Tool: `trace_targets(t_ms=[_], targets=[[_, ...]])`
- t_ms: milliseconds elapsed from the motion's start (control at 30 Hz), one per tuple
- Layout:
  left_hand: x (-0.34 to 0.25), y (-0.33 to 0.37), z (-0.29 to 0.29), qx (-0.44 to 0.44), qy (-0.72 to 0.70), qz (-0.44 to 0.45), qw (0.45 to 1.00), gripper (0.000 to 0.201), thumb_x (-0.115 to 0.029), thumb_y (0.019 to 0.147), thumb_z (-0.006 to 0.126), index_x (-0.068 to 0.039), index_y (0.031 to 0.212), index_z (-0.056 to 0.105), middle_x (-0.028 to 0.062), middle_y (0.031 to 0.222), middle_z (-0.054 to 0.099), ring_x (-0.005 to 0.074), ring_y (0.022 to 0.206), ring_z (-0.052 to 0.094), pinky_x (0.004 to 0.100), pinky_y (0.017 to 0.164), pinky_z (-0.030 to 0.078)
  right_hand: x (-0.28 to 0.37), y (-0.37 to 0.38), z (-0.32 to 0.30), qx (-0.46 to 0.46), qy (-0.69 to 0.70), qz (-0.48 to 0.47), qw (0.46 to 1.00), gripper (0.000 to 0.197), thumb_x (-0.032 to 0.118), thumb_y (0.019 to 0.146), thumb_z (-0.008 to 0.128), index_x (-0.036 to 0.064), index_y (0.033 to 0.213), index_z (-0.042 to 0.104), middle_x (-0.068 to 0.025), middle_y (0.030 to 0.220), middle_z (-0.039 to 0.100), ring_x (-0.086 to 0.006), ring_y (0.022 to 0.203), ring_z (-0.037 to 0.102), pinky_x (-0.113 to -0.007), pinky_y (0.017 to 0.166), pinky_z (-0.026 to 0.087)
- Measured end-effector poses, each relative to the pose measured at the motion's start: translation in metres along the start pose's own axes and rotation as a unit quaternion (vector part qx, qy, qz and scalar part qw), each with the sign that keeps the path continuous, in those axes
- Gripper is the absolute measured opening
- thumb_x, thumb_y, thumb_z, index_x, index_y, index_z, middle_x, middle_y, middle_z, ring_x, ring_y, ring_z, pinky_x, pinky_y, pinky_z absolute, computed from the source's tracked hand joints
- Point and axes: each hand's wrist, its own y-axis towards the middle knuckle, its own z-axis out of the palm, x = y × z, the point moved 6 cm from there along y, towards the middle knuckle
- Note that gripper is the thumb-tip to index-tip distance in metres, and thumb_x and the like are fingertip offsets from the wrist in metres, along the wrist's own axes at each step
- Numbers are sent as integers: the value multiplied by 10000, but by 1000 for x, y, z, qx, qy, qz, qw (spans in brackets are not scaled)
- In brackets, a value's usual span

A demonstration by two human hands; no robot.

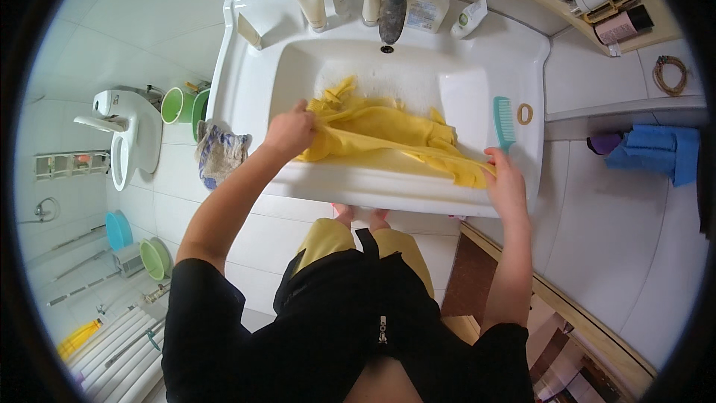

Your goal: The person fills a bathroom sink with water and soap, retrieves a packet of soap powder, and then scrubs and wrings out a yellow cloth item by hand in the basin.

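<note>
Head view has the left hand (292,133) and right hand (506,177), each grip closed on the yellow cloth (388,128), drawn taut across the white sink (350,192), apparently a spreading step, so moving it on calls for even tension.

White tiles cover the wall (149,7) at the upper left of the frame and the floor (257,250) at lower centre. A toilet (145,142) stands at centre left, two green pails (176,107) just beside it. Below, toward the lower left, are a blue basin (118,230) and a green basin (154,259); white pipes (123,351) run across the corner. An open wooden shelf (665,33) holding bottles fills the upper right, blue cloth (656,153) beneath it. Dark reddish flooring (470,272) shows at lower right. The light is pale and fairly even
</note>
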Motion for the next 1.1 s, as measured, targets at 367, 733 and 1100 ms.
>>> trace_targets(t_ms=[367, 733, 1100], targets=[[-18, -8, -202, -257, -206, -61, 942, 363, -235, 795, 411, 52, 846, 627, 125, 659, 605, 222, 652, 593, 363, 657, 474, 58, 53, -95, -98, 551, 78, 825, 265, 126, 888, 514, -52, 1082, 544, -91, 998, 608, -210, 906, 601, -314, 777, 480], [-51, -54, -251, -262, -647, -56, 713, 434, -354, 896, 465, 5, 1135, 508, 146, 1053, 588, 220, 942, 601, 331, 778, 511, 164, 13, -151, -111, 708, -101, 690, 381, 53, 831, 539, -48, 1191, 465, -134, 1137, 535, -250, 1084, 515, -380, 943, 407], [-141, -27, 43, -66, -357, 20, 932, 491, -317, 883, 472, 50, 1206, 419, 307, 1325, 327, 420, 1014, 531, 456, 888, 423, 102, 17, 124, 238, 708, 307, 590, 518, 255, 786, 668, 53, 1219, 466, -84, 1125, 549, -206, 1038, 527, -340, 887, 426]])
